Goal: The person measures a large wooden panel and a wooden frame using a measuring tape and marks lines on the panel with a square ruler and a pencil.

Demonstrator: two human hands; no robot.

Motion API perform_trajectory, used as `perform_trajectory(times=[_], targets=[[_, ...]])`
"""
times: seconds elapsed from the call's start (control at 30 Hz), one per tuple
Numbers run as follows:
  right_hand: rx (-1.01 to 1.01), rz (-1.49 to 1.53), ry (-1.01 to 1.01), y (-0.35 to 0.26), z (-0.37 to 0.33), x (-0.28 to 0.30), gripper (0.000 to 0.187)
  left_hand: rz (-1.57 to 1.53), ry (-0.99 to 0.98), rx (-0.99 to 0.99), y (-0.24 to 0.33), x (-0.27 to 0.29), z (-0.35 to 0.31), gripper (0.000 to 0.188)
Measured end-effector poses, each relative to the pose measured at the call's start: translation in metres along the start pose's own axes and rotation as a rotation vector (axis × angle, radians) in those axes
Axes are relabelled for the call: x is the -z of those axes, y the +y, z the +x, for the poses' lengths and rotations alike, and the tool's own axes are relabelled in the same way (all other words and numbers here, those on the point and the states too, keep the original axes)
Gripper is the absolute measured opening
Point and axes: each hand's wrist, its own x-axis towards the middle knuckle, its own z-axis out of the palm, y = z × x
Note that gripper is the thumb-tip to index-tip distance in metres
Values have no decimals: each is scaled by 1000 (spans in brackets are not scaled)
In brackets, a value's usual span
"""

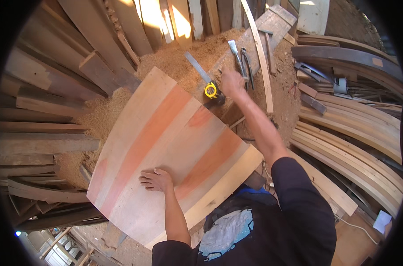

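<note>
A broad glued-up wooden panel (pixel 150 128), with pale and reddish stripes, lies in front of me. Flat on its near part rests my left hand (pixel 157 179), fingers spread, holding nothing. Beyond the panel's far right edge my right hand (pixel 232 83) is reached out over a plank, fingers curled closed; what they hold, if anything, is hidden. Just left of it sits a yellow and black tape measure (pixel 211 91), beside a metal straight-edged blade (pixel 197 66). On its right lie a flat-ended tool with a pale tip (pixel 233 48) and dark pincers (pixel 247 66).
A long curved wooden strip (pixel 260 53) and a hammer (pixel 269 51) lie right of the tools. Sawdust (pixel 166 62) covers the ground. Boards (pixel 46 146) stand around the left, and curved timbers (pixel 348 133) are stacked at the right. A white cable (pixel 357 228) runs at lower right.
</note>
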Motion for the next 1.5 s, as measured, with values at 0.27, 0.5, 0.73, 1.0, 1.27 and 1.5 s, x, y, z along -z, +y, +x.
perform_trajectory(times=[0.27, 0.5, 0.73, 1.0, 1.27, 1.5], targets=[[100, -140, -148, 24, 21, -15, 20, -13, 56, 2, 4, -4, 4, 82], [-109, 112, -38, 5, 13, 7, 43, 26, 79, 12, 0, -5, 3, 79], [265, -125, -123, -21, -25, 4, 47, -11, 52, 2, -1, -7, 4, 82], [37, -232, 76, 2, 14, 5, 28, -11, 95, 8, 0, -5, 3, 79], [-18, -53, -213, -21, -33, -35, 29, -34, 54, 5, 1, -2, 4, 83], [-173, 67, -193, -21, -30, -42, 36, -46, 50, 14, 4, 4, 1, 83]])
